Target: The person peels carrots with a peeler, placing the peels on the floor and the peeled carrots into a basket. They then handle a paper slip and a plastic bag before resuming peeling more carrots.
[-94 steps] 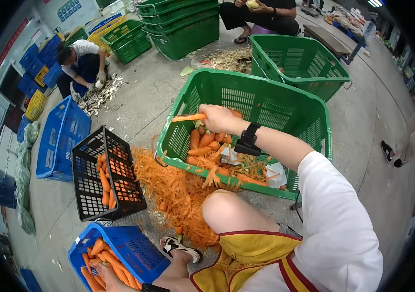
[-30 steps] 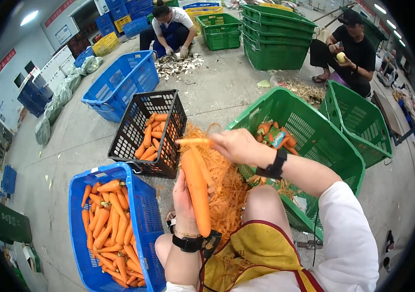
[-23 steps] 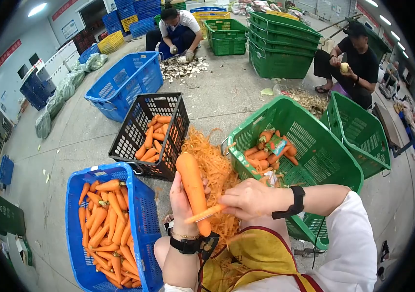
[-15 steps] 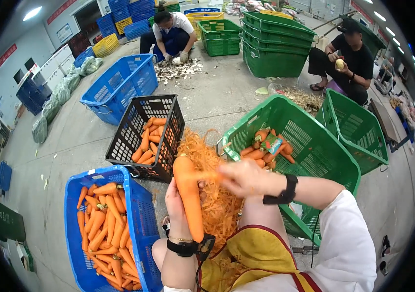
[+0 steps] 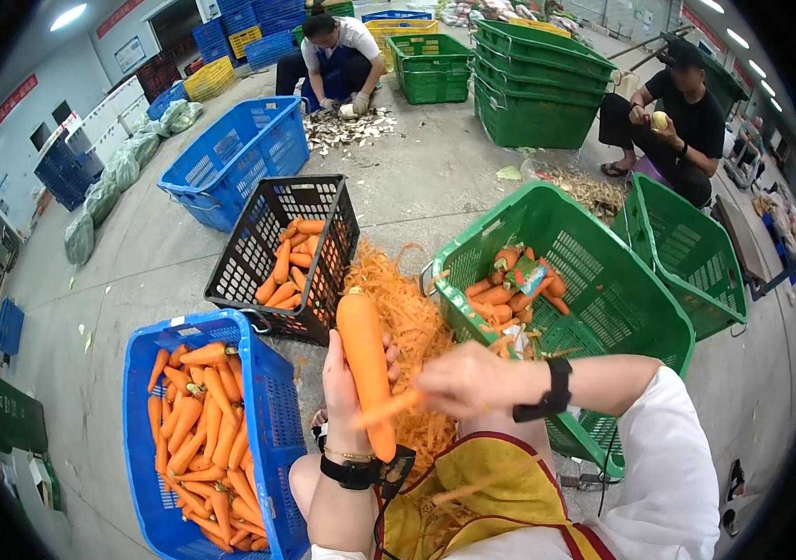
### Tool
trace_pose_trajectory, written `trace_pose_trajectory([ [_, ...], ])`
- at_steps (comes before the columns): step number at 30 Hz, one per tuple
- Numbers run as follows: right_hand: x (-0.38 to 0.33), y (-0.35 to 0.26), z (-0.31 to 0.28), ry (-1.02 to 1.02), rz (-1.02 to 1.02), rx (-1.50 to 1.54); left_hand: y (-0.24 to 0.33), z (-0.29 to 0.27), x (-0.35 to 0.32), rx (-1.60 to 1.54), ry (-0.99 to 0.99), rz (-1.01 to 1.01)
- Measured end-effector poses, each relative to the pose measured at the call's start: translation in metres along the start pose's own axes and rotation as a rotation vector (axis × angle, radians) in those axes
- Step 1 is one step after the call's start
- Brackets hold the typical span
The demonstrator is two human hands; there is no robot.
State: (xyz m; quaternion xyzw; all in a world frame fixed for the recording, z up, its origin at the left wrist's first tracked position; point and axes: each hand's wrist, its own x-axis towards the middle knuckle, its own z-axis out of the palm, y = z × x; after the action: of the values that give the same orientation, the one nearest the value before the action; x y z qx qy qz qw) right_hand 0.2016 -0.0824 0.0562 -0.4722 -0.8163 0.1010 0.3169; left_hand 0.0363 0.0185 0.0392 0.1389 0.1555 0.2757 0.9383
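Note:
A large peeled-looking carrot (image 5: 366, 350) stands at a slant in front of me, thick end up. My left hand (image 5: 338, 381) is closed around its left and under side, with fingertips showing at its right edge. My right hand (image 5: 474, 380) is closed on an orange peeler (image 5: 391, 408), blurred by motion, which lies across the carrot's lower part. A heap of carrot peelings (image 5: 402, 303) spreads on the floor behind the carrot. More shreds lie on my yellow apron (image 5: 500, 467), one blurred strip above it.
At my left a blue basket (image 5: 278, 425) is full of carrots; beyond it a black crate (image 5: 220, 285) holds several. Unpeeled-looking carrots lie in the green basket (image 5: 617, 299) at right. Two people (image 5: 334, 56) crouch farther off, among stacked green crates (image 5: 540, 93) and another blue basket (image 5: 230, 163).
My right hand and the peeler have moved down along the carrot, from its upper part to near its lower end. The left hand keeps its hold, and a blurred strip now shows over the apron.

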Motion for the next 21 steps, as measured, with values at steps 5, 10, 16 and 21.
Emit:
trace_pose_trajectory([
  [5, 0.016, 0.022, -0.019, 0.291, 0.264, -0.269, -0.005, 0.000, 0.001, 0.031, -0.101, -0.180],
  [10, -0.003, -0.011, -0.010, -0.159, -0.007, -0.001, -0.005, 0.000, 0.001, 0.029, -0.039, -0.035],
  [16, -0.035, 0.019, 0.016, 0.232, 0.246, -0.099, -0.013, -0.007, 0.002, -0.073, -0.098, -0.182],
  [21, -0.018, 0.001, 0.000, -0.162, -0.042, 0.049, -0.011, -0.007, 0.004, -0.069, 0.000, -0.032],
])
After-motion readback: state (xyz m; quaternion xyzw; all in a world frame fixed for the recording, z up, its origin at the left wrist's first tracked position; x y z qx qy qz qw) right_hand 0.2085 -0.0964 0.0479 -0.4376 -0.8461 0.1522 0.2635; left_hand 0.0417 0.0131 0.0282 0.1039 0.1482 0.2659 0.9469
